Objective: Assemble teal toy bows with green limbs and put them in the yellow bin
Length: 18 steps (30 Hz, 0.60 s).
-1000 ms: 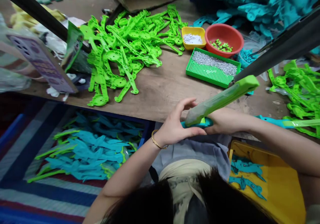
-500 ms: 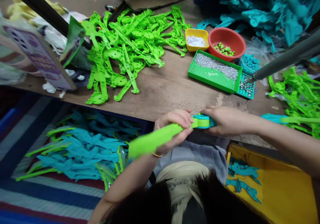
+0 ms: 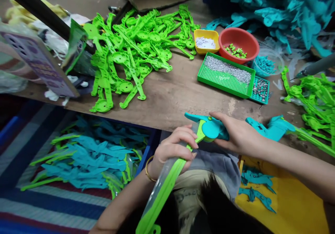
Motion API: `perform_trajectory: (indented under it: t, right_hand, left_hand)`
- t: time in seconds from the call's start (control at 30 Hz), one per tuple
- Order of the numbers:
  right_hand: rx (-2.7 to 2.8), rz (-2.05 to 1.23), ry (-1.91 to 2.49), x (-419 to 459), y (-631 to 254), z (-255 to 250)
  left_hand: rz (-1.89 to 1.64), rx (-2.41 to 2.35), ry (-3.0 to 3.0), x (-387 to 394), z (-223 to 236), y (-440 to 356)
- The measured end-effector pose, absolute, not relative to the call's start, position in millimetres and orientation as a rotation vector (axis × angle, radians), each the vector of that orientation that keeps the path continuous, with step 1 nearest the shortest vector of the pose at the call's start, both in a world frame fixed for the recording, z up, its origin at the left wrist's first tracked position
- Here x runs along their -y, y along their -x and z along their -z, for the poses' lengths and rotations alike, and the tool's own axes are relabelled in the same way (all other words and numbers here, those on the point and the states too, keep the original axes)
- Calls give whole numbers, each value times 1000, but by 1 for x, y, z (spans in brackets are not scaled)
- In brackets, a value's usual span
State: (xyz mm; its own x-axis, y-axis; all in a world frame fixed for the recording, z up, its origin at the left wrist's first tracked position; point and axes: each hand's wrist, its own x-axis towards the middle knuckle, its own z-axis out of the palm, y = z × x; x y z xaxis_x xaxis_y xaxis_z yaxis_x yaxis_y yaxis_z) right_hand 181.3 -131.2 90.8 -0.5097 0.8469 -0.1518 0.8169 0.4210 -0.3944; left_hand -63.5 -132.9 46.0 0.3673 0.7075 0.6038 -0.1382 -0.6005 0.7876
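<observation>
Both hands share one long lime-green and teal plastic assembly (image 3: 163, 195), held over my lap at the bench edge. My left hand (image 3: 174, 148) is closed around its green handle, along which a clear plastic strip runs. At the other end is a rounded teal head (image 3: 210, 127) with a flat teal lever pointing left. My right hand (image 3: 234, 131) grips that head from the right, thumb and fingers on either side. The handle slants down toward the bottom of the view. Beyond my right wrist, a similar teal and green assembly (image 3: 274, 127) lies on the bench.
Green parts (image 3: 136, 49) are heaped on the bench (image 3: 167, 91). Near them stand a yellow dish (image 3: 216, 35), a red bowl (image 3: 225, 42) and a green tray (image 3: 222, 82) of small metal pieces. Assemblies fill a bin (image 3: 89, 160) lower left; a yellow bin (image 3: 295, 195) sits lower right.
The assembly has turned: its handle swung from pointing left to slanting down, and its teal head now shows from the side. Both hands keep their hold.
</observation>
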Motion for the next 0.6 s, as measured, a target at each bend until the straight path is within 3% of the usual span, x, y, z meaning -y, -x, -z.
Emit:
perform_trajectory:
  t: [0.2, 0.6]
  right_hand:
    - [2764, -215, 1580, 134, -170, -91]
    - [2823, -291, 1505, 125, -175, -92]
  left_hand:
    - [-1397, -537, -1849, 133, -58, 50]
    - [-1427, -449, -1809, 133, -55, 40]
